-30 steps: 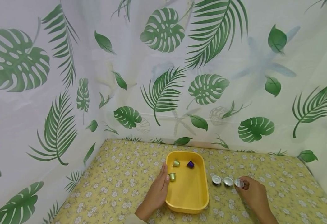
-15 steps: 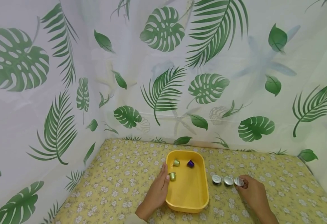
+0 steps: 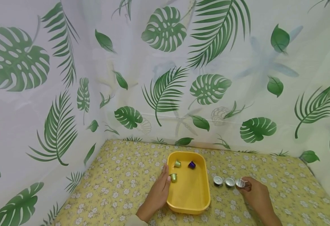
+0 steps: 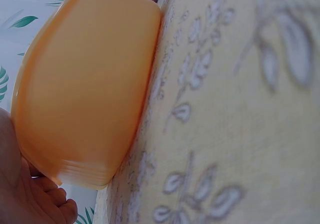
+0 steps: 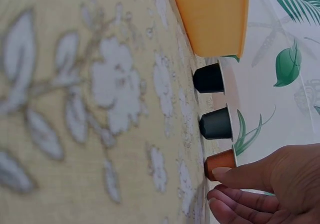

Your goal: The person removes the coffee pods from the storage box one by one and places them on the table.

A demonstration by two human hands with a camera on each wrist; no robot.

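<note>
My left hand (image 3: 157, 192) grips the left side of a yellow plastic tray (image 3: 188, 208), its thumb over the rim. Two green coffee capsules (image 3: 173, 178) and a purple coffee capsule (image 3: 192, 165) lie inside the tray. To its right, three coffee capsules stand foil lid up in a row on the cloth. Thumb and fingers of my right hand (image 3: 256, 195) pinch the rightmost, an orange-brown coffee capsule (image 5: 221, 163). Beside it are a dark green capsule (image 5: 216, 124) and a black capsule (image 5: 209, 78), the latter nearest the tray.
A yellow floral cloth (image 3: 119, 175) covers the table. White curtains (image 3: 224, 56) printed with green leaves hang behind it and along the left side.
</note>
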